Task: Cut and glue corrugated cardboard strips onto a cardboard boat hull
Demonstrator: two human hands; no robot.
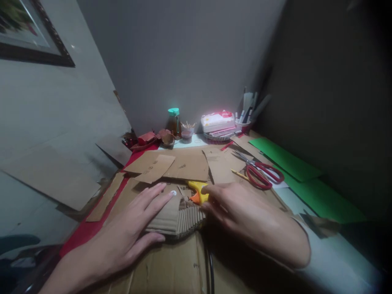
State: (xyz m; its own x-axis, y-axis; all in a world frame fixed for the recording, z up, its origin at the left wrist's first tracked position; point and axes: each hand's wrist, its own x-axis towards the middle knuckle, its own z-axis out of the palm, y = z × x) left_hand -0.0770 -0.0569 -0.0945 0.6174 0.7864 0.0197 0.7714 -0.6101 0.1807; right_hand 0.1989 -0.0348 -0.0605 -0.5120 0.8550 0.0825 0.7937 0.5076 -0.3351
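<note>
A cardboard piece (163, 216) with a ridged, corrugated strip section (190, 220) on its right lies in front of me. My left hand (142, 220) rests on its left part, fingers spread and the thumb at the near edge. In my right hand (232, 206) is a yellow and orange glue gun (200, 192), held at the right end of the cardboard piece. The fingers are wrapped round it, and its tip is hidden. A black cord (210, 269) runs down toward me below the right hand.
Red-handled scissors (260, 175) and a pencil (240, 174) lie right of centre. Green sheets (288, 159) are at the right, cardboard sheets (190, 163) behind. A bottle (174, 122), a tissue pack (218, 121) and a pen cup (243, 124) stand by the wall.
</note>
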